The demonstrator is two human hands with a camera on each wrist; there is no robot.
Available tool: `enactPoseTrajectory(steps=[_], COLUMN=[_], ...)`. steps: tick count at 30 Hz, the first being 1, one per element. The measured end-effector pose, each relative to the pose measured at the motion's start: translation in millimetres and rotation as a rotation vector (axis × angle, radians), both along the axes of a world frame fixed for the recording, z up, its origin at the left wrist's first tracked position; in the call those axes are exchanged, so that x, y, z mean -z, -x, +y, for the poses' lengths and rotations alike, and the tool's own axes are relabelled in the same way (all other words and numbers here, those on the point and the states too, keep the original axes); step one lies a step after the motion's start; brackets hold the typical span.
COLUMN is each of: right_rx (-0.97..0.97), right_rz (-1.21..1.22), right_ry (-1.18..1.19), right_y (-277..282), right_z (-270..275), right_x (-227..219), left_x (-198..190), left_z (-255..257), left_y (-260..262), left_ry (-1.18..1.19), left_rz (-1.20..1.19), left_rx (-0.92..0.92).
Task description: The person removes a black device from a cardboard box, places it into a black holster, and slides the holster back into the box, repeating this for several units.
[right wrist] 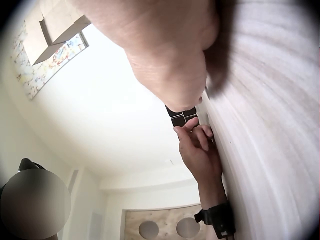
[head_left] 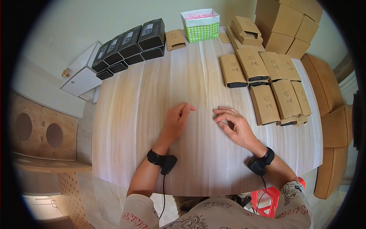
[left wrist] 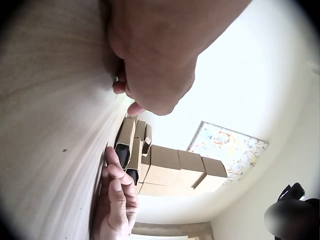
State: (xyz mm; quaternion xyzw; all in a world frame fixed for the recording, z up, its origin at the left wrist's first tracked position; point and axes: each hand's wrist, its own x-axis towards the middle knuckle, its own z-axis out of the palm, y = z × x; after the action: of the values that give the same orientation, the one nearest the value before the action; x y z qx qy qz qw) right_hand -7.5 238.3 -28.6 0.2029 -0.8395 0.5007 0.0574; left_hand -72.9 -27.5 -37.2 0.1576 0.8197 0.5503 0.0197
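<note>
In the head view, the right hand (head_left: 237, 128) and the left hand (head_left: 176, 121) lie apart over the wood-grain table (head_left: 152, 91), whether touching it I cannot tell; the right fingers bend loosely with the thumb set off from them, the left fingers curl inward more closely together, and neither hand shows anything held. The kraft cardboard sleeve boxes (head_left: 264, 103) sit to the right of the right hand, the nearer of the two, and on beyond its fingertips; the closest box has its long axis running away from the person, its near end slanting slightly right. Black inserts (head_left: 237, 84) show in several sleeve ends. At the far edge, a green gingham basket (head_left: 203, 33) holds pink shredded filler (head_left: 201, 16), while the black boxes (head_left: 129, 41) at far left are closed, contents hidden. In the left wrist view, the right hand's fingers are slightly bent, with sleeve boxes behind them, dark inside their ends, and larger cartons (left wrist: 165, 162) beyond. In the right wrist view, the left thumb and fingers stand partly apart, holding nothing visible, with the black boxes behind; the near hand's fingertips are mostly hidden.
</note>
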Motion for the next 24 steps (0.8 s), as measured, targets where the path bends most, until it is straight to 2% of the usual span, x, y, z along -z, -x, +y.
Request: enactPoseTrajectory(steps=[4,7,9,13,16,19,21,24], right_rx=[-0.001,0.030,0.111,0.123,0.107,0.150,0.263,0.318], right_rz=[0.055,-0.002,-0.140,-0.116,-0.173,-0.186,-0.114,-0.079], right_ry=[-0.009,0.077,0.153,0.143,0.326,0.303,0.175,0.188], right_y=[2.1,1.4,0.5,-0.2,-3.0,-6.6,-6.2,4.6], right_z=[-0.5,0.4,2.8,3.7,0.3,5.2,9.1,18.2], right_x=[-0.2,1.9,5.7,8.3,11.6,3.9,2.9,1.6], left_x=[0.0,3.2,0.9,-3.6,0.4,-3.0,0.6,0.4], left_z=[2.3,0.6,-0.8,-0.1,0.6,7.3,15.4,15.4], left_y=[-0.9,0.5,0.3,-1.8,-0.2,-5.3,-10.3,-12.9], left_ry=[-0.023,-0.027,0.004,0.017,0.021,0.066,0.033,0.023], left_rz=[0.046,0.030,0.010,-0.009,0.014,0.086,0.122,0.172], left_rx=[-0.020,-0.009,-0.009,-0.006,-0.016,-0.032,-0.014,0.019])
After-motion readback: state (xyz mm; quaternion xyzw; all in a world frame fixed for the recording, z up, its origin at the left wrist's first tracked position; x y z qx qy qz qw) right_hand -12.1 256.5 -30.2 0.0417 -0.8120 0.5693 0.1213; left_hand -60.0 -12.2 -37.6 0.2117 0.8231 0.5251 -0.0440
